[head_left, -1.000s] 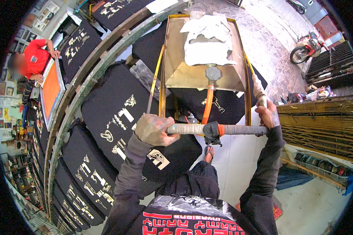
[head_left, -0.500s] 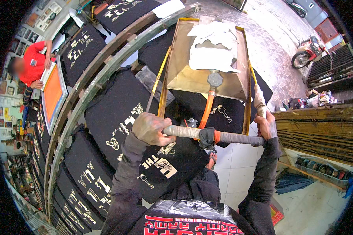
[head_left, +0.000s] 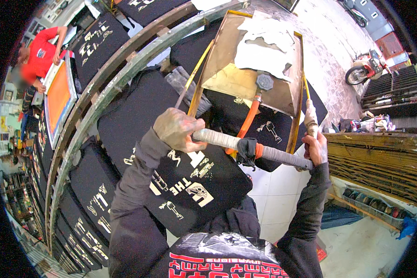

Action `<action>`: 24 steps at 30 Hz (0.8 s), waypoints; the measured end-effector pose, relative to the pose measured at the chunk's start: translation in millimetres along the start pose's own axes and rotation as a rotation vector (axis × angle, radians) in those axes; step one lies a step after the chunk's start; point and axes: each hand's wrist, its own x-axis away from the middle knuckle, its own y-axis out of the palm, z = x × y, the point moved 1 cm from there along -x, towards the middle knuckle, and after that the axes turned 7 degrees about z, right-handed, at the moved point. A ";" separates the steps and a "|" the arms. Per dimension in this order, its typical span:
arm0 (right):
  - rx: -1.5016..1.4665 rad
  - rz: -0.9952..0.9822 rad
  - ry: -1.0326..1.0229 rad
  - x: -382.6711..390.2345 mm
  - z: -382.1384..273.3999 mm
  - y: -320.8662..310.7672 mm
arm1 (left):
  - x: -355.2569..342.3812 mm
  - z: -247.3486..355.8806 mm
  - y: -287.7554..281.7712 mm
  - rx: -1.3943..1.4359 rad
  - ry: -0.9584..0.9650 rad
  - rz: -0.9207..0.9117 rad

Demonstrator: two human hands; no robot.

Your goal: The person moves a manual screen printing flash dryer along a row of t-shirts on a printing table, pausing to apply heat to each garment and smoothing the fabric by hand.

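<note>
A tape-wrapped crossbar [head_left: 220,138] spans the space before me. My left hand [head_left: 178,129] is closed around its left end, and my right hand [head_left: 316,147] grips it at the right, where a wrapped side rod [head_left: 310,113] meets it. Beyond the bar, yellow-edged rods and rails carry a metal hood [head_left: 220,69], which looks like a gas heater, with torn white sheeting [head_left: 264,51] on top. An orange hose [head_left: 251,119] runs from the hood's grey fitting down to the bar. Underneath lie black printed shirts [head_left: 185,190], partly hidden by the hood.
Curved metal rails [head_left: 85,125] separate my row from more black shirts [head_left: 90,199] at left. Past them a person in a red shirt [head_left: 42,51] holds an orange-meshed screen frame [head_left: 60,99]. A motorbike [head_left: 367,68] and a wooden slatted rack [head_left: 375,155] stand right.
The hood and crossbar have shifted slightly right in view and tilted, the bar's left end now higher. The person in red has bent lower over the screen frame.
</note>
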 end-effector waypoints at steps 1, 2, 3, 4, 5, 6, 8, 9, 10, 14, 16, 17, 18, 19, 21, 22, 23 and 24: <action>0.016 0.007 -0.031 -0.9 2.4 0.2 | -0.7 -3.1 -0.8 0.000 0.011 -0.023; 0.032 0.014 -0.061 -1.4 4.2 0.3 | -0.8 -2.8 -1.9 -0.001 0.008 -0.020; 0.006 0.002 -0.060 -1.9 6.0 1.1 | 0.9 -1.2 -3.6 -0.012 -0.007 -0.019; -0.016 -0.001 -0.054 0.7 5.0 1.7 | 2.6 -0.2 -2.5 -0.014 -0.015 -0.018; -0.038 -0.005 -0.049 3.7 3.7 2.7 | 4.0 0.6 -1.3 -0.016 -0.024 -0.017; -0.019 0.038 -0.008 7.7 2.3 4.0 | 5.1 0.8 0.1 -0.018 -0.024 -0.007; -0.026 0.019 -0.074 5.4 2.8 1.9 | 4.8 3.8 -1.1 -0.034 -0.024 0.016; -0.029 0.010 -0.107 3.8 5.2 1.4 | 4.3 6.0 0.0 -0.020 -0.030 0.027; -0.020 0.028 -0.136 1.2 8.9 1.3 | 3.8 6.9 0.5 -0.010 -0.033 0.035; 0.033 0.016 -0.114 -2.9 8.5 -1.8 | 5.0 9.7 2.1 -0.048 -0.028 0.069; -0.005 0.021 -0.076 0.7 3.0 -0.7 | 5.7 11.1 3.2 -0.047 -0.035 0.090; 0.000 0.024 -0.074 1.2 2.5 -0.8 | 5.5 11.5 4.2 -0.045 -0.038 0.101; 0.006 0.026 -0.071 1.4 2.0 -1.1 | 4.9 11.9 4.6 -0.044 -0.036 0.114; 0.012 0.027 -0.068 1.4 2.3 -1.6 | 4.8 12.8 5.5 -0.043 -0.035 0.125; 0.031 0.010 -0.079 -8.0 11.8 -2.6 | 4.6 13.7 5.4 -0.042 -0.037 0.132; 0.042 0.001 -0.085 -10.7 14.0 -2.4 | 4.4 14.2 5.5 -0.043 -0.042 0.129; 0.048 0.010 -0.096 -12.3 16.8 -2.7 | 4.2 14.7 5.5 -0.043 -0.047 0.125; 0.054 0.020 -0.106 -13.8 19.8 -3.2 | 3.9 15.1 5.9 -0.044 -0.044 0.136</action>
